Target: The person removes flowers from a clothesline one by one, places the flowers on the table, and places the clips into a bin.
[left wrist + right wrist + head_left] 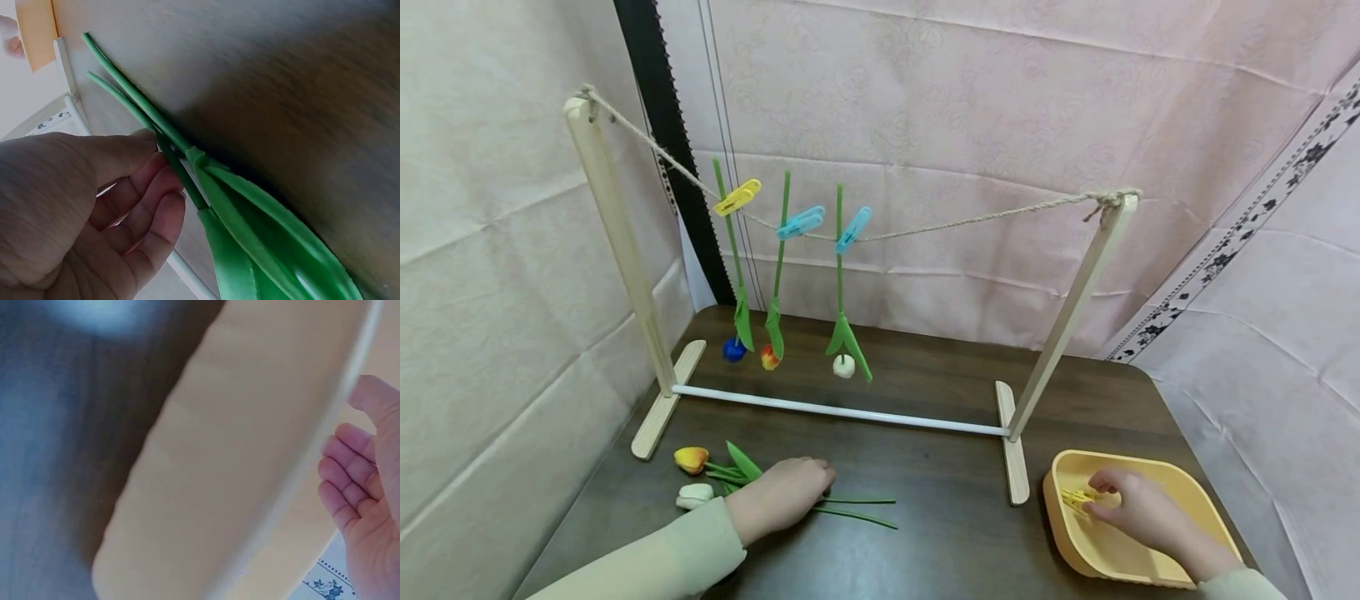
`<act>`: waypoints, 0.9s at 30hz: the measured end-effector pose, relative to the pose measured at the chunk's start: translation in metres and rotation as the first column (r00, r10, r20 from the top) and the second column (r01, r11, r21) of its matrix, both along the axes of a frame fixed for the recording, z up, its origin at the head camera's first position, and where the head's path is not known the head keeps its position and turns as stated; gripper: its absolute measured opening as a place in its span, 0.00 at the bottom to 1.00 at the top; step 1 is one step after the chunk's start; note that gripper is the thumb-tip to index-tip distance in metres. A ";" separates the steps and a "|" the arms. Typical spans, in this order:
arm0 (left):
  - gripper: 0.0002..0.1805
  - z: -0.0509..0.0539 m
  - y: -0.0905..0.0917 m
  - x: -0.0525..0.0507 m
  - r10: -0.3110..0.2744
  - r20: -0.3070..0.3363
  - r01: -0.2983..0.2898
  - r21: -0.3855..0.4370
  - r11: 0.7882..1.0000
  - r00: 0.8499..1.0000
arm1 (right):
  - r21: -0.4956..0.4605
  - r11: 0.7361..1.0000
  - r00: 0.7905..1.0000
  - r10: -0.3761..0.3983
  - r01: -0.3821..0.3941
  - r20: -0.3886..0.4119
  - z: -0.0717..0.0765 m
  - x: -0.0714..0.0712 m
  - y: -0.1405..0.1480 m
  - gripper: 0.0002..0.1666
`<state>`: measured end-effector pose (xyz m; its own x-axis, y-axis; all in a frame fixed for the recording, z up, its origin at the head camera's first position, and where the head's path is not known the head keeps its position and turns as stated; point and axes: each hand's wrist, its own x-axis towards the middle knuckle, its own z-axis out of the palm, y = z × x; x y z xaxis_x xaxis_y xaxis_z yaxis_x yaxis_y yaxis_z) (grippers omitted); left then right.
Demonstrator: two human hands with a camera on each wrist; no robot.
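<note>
My left hand is over two artificial tulips on the table, one with an orange-yellow bloom, one white. In the left wrist view, the thumb and fingers of this hand pinch a green stem, beside a second stem. My right hand reaches into a yellow tray, its thumb and index finger apart beside yellow clips. The right wrist view shows that hand with fingers loosely bent past the tray wall; the clips are hidden there.
A wooden frame holds a sagging rope. Three flowers hang from it upside down, blue, orange-red and white, under one yellow clip and two blue clips. A white bar joins the feet.
</note>
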<state>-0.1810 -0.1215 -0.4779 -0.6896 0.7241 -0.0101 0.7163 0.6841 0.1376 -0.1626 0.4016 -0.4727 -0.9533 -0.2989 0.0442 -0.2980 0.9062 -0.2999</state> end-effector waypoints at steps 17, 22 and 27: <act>0.13 -0.002 -0.003 0.002 0.018 0.015 -0.018 0.032 0.999 1.000 | 0.012 0.996 0.987 0.085 -0.084 -0.137 0.030 -0.009 -0.034 0.15; 0.12 0.008 -0.004 -0.002 0.033 0.063 -0.037 0.063 0.997 0.997 | 0.029 0.985 0.956 0.172 -0.170 -0.239 0.052 -0.019 -0.055 0.13; 0.08 0.032 -0.003 -0.012 0.050 0.082 -0.066 0.199 0.978 0.995 | 0.043 0.964 0.914 0.262 -0.262 -0.309 0.099 -0.034 -0.090 0.15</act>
